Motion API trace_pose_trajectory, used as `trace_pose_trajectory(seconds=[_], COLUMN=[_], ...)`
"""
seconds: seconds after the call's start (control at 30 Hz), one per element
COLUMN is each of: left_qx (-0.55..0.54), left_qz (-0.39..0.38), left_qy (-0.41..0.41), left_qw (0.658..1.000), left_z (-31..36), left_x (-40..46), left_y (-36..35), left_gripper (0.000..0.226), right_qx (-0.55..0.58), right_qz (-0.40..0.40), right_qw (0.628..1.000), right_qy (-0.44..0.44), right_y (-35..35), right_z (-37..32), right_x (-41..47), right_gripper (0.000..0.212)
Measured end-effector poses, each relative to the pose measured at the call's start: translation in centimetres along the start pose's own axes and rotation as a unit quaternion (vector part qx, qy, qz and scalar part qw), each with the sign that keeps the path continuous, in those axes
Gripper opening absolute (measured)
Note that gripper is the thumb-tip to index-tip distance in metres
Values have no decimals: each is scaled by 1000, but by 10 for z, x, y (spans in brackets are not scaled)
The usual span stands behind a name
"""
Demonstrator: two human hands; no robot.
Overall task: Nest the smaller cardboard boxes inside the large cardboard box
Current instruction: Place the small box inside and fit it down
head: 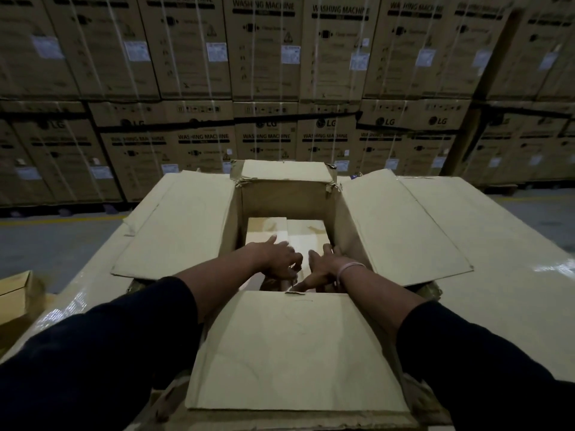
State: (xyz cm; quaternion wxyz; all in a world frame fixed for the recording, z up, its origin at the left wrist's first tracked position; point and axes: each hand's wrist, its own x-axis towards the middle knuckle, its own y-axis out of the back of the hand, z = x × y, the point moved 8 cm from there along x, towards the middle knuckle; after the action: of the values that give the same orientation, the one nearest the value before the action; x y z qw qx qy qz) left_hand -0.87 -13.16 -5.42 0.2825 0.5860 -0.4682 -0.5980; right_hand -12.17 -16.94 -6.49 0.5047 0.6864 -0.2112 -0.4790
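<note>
The large cardboard box (289,194) stands open in front of me, its four flaps folded outward. Pale smaller cardboard boxes (281,233) lie flat at its bottom. Both of my arms reach down into the opening. My left hand (277,258) hovers over the smaller boxes with fingers curled and spread. My right hand (323,269), a pink band on its wrist, sits beside it near the box's right wall, fingers pointing down. Whether either hand grips a box is hidden by the near flap and the dim light.
The large box rests on a wide plastic-wrapped cardboard surface (497,244). Another small box (17,290) sits at the far left edge. A wall of stacked washing machine cartons (280,88) fills the background beyond a grey floor with a yellow line.
</note>
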Motion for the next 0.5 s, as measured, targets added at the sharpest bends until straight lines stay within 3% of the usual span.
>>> trace_pose_trajectory(seconds=[0.13, 0.2, 0.4, 0.5], left_qx=[164, 178, 124, 13], left_qz=[91, 120, 58, 67], left_qy=[-33, -11, 96, 102], left_qw=[982, 977, 986, 992], left_z=[3, -10, -94, -121], left_x=[-18, -29, -83, -94], left_y=[37, 56, 62, 34], left_gripper=[54, 62, 24, 31], right_qx=[54, 78, 36, -48], right_qz=[-20, -30, -48, -37], right_qw=[998, 997, 998, 998], right_qy=[1, -7, -2, 21], right_y=[-2, -3, -5, -3], right_z=[1, 2, 3, -10], right_x=[2, 3, 5, 19], right_gripper=[134, 136, 130, 127])
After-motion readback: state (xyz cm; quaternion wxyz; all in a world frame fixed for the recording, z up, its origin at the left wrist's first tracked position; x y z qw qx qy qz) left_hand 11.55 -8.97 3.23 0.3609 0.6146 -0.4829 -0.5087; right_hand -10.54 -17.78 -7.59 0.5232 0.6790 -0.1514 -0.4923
